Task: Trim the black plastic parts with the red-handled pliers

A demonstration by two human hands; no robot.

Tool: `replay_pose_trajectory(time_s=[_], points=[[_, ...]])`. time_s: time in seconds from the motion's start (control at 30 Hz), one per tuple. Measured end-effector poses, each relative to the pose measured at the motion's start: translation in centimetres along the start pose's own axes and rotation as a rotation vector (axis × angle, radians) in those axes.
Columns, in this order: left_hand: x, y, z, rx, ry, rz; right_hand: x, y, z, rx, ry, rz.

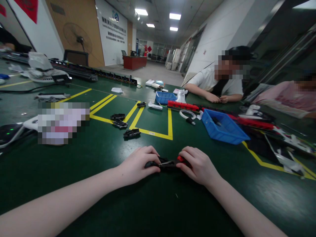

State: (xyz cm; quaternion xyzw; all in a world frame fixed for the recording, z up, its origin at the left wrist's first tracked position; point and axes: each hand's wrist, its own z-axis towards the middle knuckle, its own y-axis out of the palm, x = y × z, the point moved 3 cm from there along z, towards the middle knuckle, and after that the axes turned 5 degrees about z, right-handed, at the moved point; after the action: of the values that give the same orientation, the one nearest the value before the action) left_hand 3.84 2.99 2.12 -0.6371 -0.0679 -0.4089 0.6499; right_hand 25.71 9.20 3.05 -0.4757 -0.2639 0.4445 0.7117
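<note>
Just above the green table, my right hand is closed round the red-and-black handles of a pair of needle-nose pliers. The slim metal jaws point left and meet a small black plastic part. My left hand grips that part between thumb and fingers, which hide much of it. Whether the jaws are clamped on something cannot be made out. Beyond my left hand lie several similar black parts, the nearest a black piece beside the yellow tape.
Yellow tape marks outlines on the green table. A blue bin holding a dark item stands at right, a smaller blue bin farther back. Red strips lie behind. Across the table sits a person; another is at far right.
</note>
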Motion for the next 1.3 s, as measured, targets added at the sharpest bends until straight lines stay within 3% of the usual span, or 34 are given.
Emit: replay_pose_trajectory(time_s=[0.77,1.07,1.3], points=[[-0.5,0.4,0.1,0.038,0.007,0.03,0.5,0.1,0.5,-0.1,0.131,0.121],[-0.9,0.1,0.3,0.046,-0.053,0.02,3.1,0.2,-1.4,-0.238,0.281,0.174],[-1.0,0.0,0.3,0.059,-0.065,0.017,1.1,0.0,-3.1,-0.123,0.402,0.139]])
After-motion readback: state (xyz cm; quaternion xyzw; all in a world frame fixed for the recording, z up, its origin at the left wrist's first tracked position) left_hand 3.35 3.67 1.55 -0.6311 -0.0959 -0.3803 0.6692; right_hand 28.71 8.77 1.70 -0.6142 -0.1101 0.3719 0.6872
